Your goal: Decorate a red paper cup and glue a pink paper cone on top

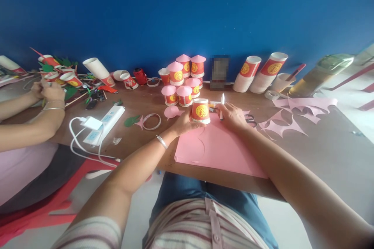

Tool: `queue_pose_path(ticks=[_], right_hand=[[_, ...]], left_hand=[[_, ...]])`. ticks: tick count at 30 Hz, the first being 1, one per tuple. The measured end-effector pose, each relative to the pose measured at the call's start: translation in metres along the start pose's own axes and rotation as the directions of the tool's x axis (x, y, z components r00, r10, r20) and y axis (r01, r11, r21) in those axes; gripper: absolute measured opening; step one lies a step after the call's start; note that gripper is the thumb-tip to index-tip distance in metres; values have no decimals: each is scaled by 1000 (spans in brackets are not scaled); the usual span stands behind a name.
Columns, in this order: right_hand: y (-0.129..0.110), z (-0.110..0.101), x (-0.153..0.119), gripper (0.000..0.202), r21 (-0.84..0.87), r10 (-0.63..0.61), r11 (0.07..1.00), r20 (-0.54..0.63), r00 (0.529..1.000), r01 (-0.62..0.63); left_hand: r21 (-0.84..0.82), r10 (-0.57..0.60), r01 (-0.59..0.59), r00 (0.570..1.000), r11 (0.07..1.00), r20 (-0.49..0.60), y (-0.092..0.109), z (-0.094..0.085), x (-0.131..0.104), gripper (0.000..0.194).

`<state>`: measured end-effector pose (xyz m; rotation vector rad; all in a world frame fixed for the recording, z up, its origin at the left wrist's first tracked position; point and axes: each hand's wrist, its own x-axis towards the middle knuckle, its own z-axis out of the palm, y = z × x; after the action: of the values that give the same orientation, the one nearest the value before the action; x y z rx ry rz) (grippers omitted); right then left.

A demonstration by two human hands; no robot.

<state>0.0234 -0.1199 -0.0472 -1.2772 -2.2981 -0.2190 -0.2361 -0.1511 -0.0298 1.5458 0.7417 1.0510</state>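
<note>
My left hand (pixel 184 123) is wrapped round a red paper cup (pixel 201 109) with a gold emblem, held upside down above the pink paper sheets (pixel 201 151). Close by on the right, the fingers of my right hand (pixel 233 116) close round a slim white glue bottle (pixel 223 99), its nozzle pointing up. Part of the bottle is hidden by the fingers. Behind the cup stand several upturned cups with pink paper cone roofs (pixel 184 91). A pink paper circle (pixel 171 112) lies left of my left hand, and dark-handled scissors (pixel 251 120) lie beside my right wrist.
Stacked cups (pixel 269 74) and a bottle of yellowish liquid (pixel 317 74) stand back right, near pink paper scraps (pixel 288 122). A tape ring (pixel 152 121) and a power strip (pixel 105 124) with white cables lie to the left. A co-worker's hands (pixel 51 92) work at far left.
</note>
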Motion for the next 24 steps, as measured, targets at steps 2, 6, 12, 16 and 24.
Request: queue_pose_path(ticks=[2,6,12,16,24], right_hand=[[1,1,0,24,10,-8,1000,10,1000,8],[2,4,1,24,25,-8,1000,21,1000,8],[2,2,0,26,27,-9,1000,28,1000,8],[1,1,-1,26,22,-13,1000,25,1000,12],[1,3,1,26,12,-4,1000,15,1000,4]], left_hand=[[15,1,-1,1000,1000,26,3,2,1,81],[70,31,-36,998,997,63,10,4,1,79],[124,18,-22,999,992,39,11,4,1,82],[98,66,-74,994,992,82,11,4,1,75],[106,-19,23,999,994,-39,7,1,-2,83]])
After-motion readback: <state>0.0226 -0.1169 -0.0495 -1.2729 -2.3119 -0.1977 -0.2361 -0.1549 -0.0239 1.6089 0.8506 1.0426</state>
